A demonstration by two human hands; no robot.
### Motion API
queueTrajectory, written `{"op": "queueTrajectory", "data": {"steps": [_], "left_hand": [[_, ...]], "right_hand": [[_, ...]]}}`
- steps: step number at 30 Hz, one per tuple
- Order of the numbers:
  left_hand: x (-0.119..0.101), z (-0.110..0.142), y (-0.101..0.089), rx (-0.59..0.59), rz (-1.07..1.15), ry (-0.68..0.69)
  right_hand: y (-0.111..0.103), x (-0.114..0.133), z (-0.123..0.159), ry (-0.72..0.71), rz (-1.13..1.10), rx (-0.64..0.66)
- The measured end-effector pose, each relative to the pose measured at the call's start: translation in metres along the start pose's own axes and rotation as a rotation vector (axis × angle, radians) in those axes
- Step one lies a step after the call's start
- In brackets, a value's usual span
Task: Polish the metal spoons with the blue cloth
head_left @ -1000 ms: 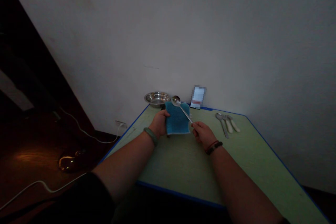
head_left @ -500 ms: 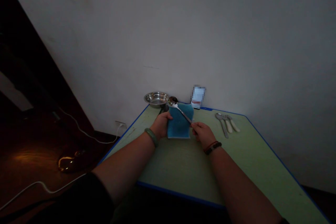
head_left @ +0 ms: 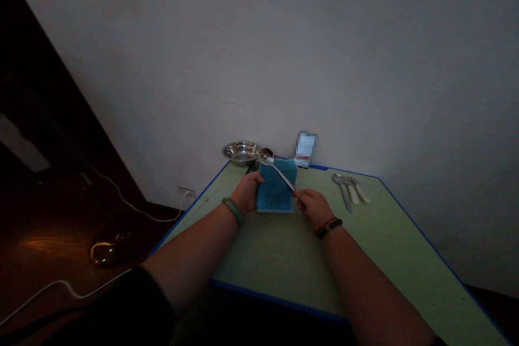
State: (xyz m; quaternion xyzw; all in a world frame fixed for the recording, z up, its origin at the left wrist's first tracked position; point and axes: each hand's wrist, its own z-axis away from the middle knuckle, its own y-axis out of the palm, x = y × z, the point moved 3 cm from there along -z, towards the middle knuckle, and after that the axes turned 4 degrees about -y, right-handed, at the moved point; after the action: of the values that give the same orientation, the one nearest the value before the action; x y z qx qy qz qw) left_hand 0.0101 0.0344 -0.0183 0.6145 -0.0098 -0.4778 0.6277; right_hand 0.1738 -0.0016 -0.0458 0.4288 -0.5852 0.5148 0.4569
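My left hand [head_left: 248, 193] grips a blue cloth [head_left: 274, 194] by its left edge, thumb on the front face. The cloth hangs upright above the table and looks like a flat rectangle. My right hand [head_left: 313, 206] is closed on the handle end of a metal spoon [head_left: 283, 175]. The spoon slants up to the left across the front of the cloth, and its round bowl stands at the cloth's upper left corner. Behind the bowl, a metal basin [head_left: 241, 153] sits at the table's far left corner. A dark item between basin and cloth is mostly hidden.
On the right of the green table [head_left: 275, 259] lie a metal spoon [head_left: 343, 193] and two pale-handled utensils [head_left: 358, 192]. A phone [head_left: 306, 150] with a blurred screen leans on the wall behind. A white cable [head_left: 160, 220] runs to a wall socket at the left.
The cloth and spoon have shifted very slightly to the left. Both hands keep their holds, and the things on the table stay where they were.
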Motion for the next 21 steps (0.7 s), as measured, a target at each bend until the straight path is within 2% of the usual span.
{"op": "queueTrajectory", "data": {"steps": [11,16,18,21], "left_hand": [[-0.011,0.003,-0.002,-0.159,0.036,0.136],[-0.015,0.003,-0.003,-0.208,0.039,0.182],[-0.016,0.001,-0.005,-0.203,0.038,0.202],[-0.016,0.000,-0.005,-0.125,0.040,0.212]], "right_hand": [[-0.003,-0.003,-0.001,0.028,-0.038,-0.026],[-0.006,-0.003,-0.002,0.031,-0.089,-0.092],[-0.008,-0.002,-0.002,-0.003,-0.086,-0.137],[-0.012,0.001,-0.003,-0.074,-0.036,-0.213]]}}
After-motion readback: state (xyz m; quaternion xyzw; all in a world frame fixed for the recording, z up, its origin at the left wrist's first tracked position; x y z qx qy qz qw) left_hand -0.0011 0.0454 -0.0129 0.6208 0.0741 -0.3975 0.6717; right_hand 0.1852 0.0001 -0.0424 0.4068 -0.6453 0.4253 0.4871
